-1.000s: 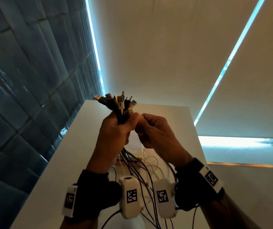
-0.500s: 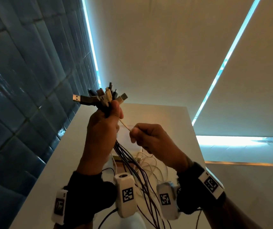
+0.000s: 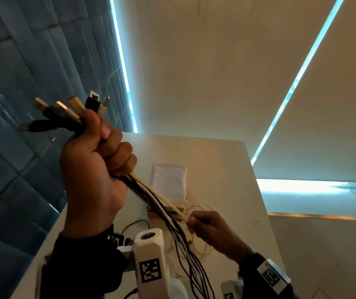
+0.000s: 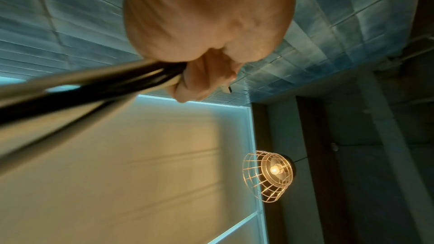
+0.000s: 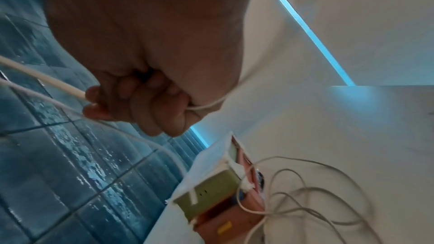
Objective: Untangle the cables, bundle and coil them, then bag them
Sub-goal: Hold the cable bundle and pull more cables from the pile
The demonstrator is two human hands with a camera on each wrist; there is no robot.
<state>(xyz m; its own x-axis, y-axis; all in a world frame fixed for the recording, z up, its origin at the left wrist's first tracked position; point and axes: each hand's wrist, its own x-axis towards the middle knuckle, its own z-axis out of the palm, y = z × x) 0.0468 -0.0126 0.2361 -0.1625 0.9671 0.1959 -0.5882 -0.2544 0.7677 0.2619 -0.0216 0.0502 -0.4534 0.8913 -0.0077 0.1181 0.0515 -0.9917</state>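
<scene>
My left hand [image 3: 99, 156] is raised high and grips a bundle of black and white cables [image 3: 164, 212] just below their plugs [image 3: 69, 111], which fan out above the fist. The cables trail down towards the table; the left wrist view shows them leaving the fist [image 4: 187, 73] to the lower left. Lower down, my right hand [image 3: 207, 225] pinches a thin white cable [image 5: 47, 77] stretched taut from the bundle, its fingers [image 5: 140, 99] curled round it. More of the white cable lies in loose loops [image 5: 305, 192] on the table.
The white table [image 3: 226, 169] runs along a blue tiled wall [image 3: 21, 83] on the left. On it lies a white bag [image 3: 169, 180] over some coloured boxes [image 5: 211, 192]. A dark adapter [image 3: 118, 240] sits near my left wrist. A caged lamp [image 4: 270, 173] hangs overhead.
My left hand has lifted the bundle up and to the left. My right hand has slid down and away along the white cable, pulling it taut.
</scene>
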